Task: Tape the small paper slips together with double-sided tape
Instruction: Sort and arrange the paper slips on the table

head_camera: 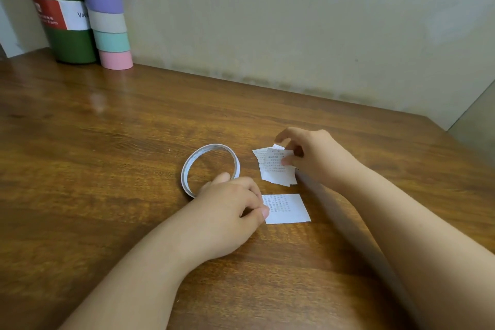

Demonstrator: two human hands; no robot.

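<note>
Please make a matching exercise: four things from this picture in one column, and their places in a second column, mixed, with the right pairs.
Things:
1. thin white ring of double-sided tape
2. single white printed paper slip
3. small pile of white printed paper slips
4. dark green bottle

Places:
A. far left, by the wall
B. held by the right hand
C. at the left hand's fingertips
D. lying left of the pile

Pairs: 1-D, 2-C, 3-B, 4-A
</note>
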